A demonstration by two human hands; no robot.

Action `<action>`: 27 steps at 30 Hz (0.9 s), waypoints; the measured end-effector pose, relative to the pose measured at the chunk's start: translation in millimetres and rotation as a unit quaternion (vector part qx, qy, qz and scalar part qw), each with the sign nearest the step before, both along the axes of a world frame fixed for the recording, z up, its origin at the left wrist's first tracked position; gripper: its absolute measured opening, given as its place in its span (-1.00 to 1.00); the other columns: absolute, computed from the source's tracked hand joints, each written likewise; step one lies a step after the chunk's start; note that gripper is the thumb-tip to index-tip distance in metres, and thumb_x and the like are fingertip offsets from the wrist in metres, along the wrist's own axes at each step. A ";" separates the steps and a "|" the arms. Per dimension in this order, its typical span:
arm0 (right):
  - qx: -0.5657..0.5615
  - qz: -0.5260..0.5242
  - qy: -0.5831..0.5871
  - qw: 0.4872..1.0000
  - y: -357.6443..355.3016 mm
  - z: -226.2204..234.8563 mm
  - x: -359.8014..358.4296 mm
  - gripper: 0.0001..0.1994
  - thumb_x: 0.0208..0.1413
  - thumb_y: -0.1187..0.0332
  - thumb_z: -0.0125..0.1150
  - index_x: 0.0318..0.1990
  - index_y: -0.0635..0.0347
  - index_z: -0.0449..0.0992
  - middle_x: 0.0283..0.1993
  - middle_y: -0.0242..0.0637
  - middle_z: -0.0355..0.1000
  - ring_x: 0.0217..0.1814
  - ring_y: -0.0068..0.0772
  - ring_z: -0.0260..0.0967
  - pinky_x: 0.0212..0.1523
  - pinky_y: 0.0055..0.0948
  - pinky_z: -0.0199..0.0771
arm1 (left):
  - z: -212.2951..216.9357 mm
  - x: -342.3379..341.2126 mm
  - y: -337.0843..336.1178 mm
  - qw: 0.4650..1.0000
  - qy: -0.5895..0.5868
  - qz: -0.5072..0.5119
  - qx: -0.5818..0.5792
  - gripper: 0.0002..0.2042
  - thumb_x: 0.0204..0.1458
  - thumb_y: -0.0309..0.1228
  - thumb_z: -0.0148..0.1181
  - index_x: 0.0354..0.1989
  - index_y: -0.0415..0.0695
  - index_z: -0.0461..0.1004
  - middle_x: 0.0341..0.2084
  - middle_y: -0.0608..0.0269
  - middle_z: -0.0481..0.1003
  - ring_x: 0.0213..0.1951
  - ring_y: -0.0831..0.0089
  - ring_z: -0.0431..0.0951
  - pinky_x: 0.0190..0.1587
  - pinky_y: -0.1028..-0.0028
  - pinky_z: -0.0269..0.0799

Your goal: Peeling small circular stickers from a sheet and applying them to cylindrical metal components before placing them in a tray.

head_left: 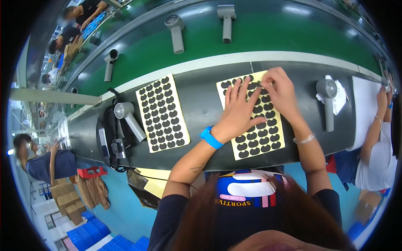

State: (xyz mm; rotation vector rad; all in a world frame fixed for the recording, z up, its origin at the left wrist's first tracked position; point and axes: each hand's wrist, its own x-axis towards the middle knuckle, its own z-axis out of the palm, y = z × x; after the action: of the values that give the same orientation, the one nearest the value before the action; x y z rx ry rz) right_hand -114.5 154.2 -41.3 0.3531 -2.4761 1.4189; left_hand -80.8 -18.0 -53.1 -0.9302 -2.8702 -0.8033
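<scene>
A cream sheet (240, 154) with rows of rounded black stickers lies on the dark workbench in front of me. My left hand (239, 109), a blue band at its wrist, rests flat on the sheet with its fingers spread. Near the sheet's far right corner, my right hand (279, 88) has thumb and fingers pinched together at a black sticker (258, 84). Whether that sticker is lifted off the backing is too small to tell. To the left lies a second sheet of black stickers (162, 115), touched by neither hand.
Grey handheld fans lie on the bench, one at left (133, 125) and one at right (329, 102) beside crumpled white wrapping (340, 99). Black cables and a device (109, 142) sit at far left. Beyond a pale rail, more fans (176, 35) rest on a green conveyor belt (201, 35). Co-workers sit on both sides.
</scene>
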 end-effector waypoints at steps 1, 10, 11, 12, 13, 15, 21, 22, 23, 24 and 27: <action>-0.035 -0.002 -0.014 0.999 3.4 3.9 2.9 -0.93 0.03 0.55 0.18 -0.32 0.27 0.43 -0.31 -0.32 0.33 -0.33 -0.50 0.36 -0.32 -0.55 0.34 | 2.4 -2.5 -4.1 1.000 0.006 -0.013 0.013 -0.21 -0.13 0.05 0.30 0.26 -0.08 0.20 0.30 -0.19 -0.05 0.31 -0.19 -0.07 0.27 -0.10 -0.16; -0.124 -0.057 -0.008 0.991 37.9 17.6 2.9 -0.93 0.13 0.55 0.14 -0.24 0.27 0.40 -0.34 -0.48 0.32 -0.28 -0.72 0.25 -0.19 -0.69 0.28 | 5.8 -142.0 -129.6 0.918 0.160 0.361 -0.041 -0.41 -0.07 -0.16 0.32 0.12 -0.15 0.29 0.07 -0.19 0.26 0.10 -0.13 0.23 0.11 0.12 0.21; -0.129 -0.068 -0.018 0.989 38.3 18.5 2.8 -0.91 0.12 0.55 0.14 -0.24 0.28 0.40 -0.34 -0.47 0.32 -0.28 -0.71 0.25 -0.18 -0.69 0.27 | -0.9 -155.5 -140.7 0.912 0.145 0.377 -0.067 -0.41 -0.08 -0.20 0.31 0.12 -0.15 0.27 0.05 -0.18 0.28 0.05 -0.07 0.31 0.06 0.16 0.27; -0.131 -0.061 0.000 0.989 37.9 19.7 2.8 -0.91 0.12 0.55 0.14 -0.24 0.28 0.40 -0.34 -0.47 0.32 -0.28 -0.71 0.25 -0.18 -0.69 0.27 | -6.0 -167.7 -150.7 0.913 0.153 0.373 -0.066 -0.41 -0.08 -0.20 0.31 0.12 -0.15 0.27 0.05 -0.18 0.28 0.05 -0.07 0.31 0.06 0.16 0.27; -0.124 -0.069 0.009 0.990 36.4 20.8 4.5 -0.90 0.11 0.55 0.15 -0.22 0.29 0.40 -0.34 -0.46 0.32 -0.27 -0.70 0.25 -0.18 -0.68 0.28 | -9.6 -176.1 -159.1 0.920 0.166 0.354 -0.031 -0.46 -0.08 -0.25 0.29 0.09 -0.15 0.30 0.01 -0.16 0.32 -0.01 -0.02 0.36 0.02 0.18 0.31; -0.125 -0.078 0.017 0.989 34.8 24.4 5.6 -0.88 0.10 0.56 0.17 -0.21 0.34 0.40 -0.34 -0.43 0.34 -0.28 -0.66 0.27 -0.19 -0.65 0.30 | -3.7 -189.9 -171.0 0.914 0.243 0.324 0.011 -0.57 -0.08 -0.35 0.25 0.00 -0.17 0.38 -0.14 -0.11 0.43 -0.17 0.07 0.47 -0.09 0.22 0.39; -0.115 -0.072 0.044 0.990 41.8 35.3 10.3 -0.93 0.11 0.55 0.16 -0.28 0.35 0.41 -0.33 -0.44 0.34 -0.31 -0.67 0.26 -0.21 -0.65 0.29 | 75.3 -157.6 -163.0 0.881 0.339 0.269 0.192 -0.68 -0.05 -0.44 0.31 -0.10 -0.21 0.48 -0.40 0.13 0.53 -0.54 0.49 0.48 -0.45 0.49 0.42; -0.128 -0.065 0.049 0.988 42.9 37.3 11.9 -0.93 0.12 0.55 0.15 -0.28 0.34 0.40 -0.33 -0.44 0.34 -0.31 -0.68 0.26 -0.21 -0.65 0.28 | 84.7 -140.1 -150.8 0.874 0.331 0.271 0.231 -0.67 -0.07 -0.44 0.34 -0.09 -0.21 0.49 -0.44 0.21 0.53 -0.57 0.58 0.44 -0.47 0.55 0.40; -0.135 -0.059 0.045 0.988 43.5 39.8 13.8 -0.94 0.13 0.55 0.14 -0.28 0.33 0.40 -0.33 -0.46 0.33 -0.31 -0.68 0.25 -0.21 -0.67 0.27 | 92.0 -120.5 -137.6 0.872 0.329 0.256 0.255 -0.65 -0.08 -0.47 0.35 -0.08 -0.20 0.49 -0.43 0.26 0.54 -0.56 0.65 0.41 -0.48 0.62 0.37; -0.133 -0.062 0.040 0.988 43.2 42.9 16.6 -0.94 0.13 0.55 0.14 -0.28 0.33 0.40 -0.33 -0.46 0.33 -0.31 -0.68 0.25 -0.21 -0.67 0.27 | 97.2 -97.5 -125.3 0.875 0.334 0.256 0.238 -0.63 -0.11 -0.49 0.37 -0.07 -0.21 0.49 -0.42 0.29 0.54 -0.57 0.67 0.39 -0.49 0.66 0.35; -0.174 -0.014 0.050 0.983 38.3 55.8 26.4 -0.90 0.11 0.59 0.14 -0.23 0.31 0.38 -0.28 -0.44 0.32 -0.25 -0.67 0.26 -0.19 -0.67 0.27 | 94.3 -31.7 -82.3 0.883 0.283 0.210 0.310 -0.62 -0.20 -0.53 0.44 -0.14 -0.21 0.51 -0.27 0.19 0.59 -0.43 0.58 0.54 -0.48 0.65 0.40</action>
State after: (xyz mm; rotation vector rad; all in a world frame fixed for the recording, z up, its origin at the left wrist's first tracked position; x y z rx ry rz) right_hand -88.1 192.5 14.5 0.3030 -2.0928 1.7371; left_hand -112.5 -100.3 41.2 -0.3523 -1.9885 -1.0695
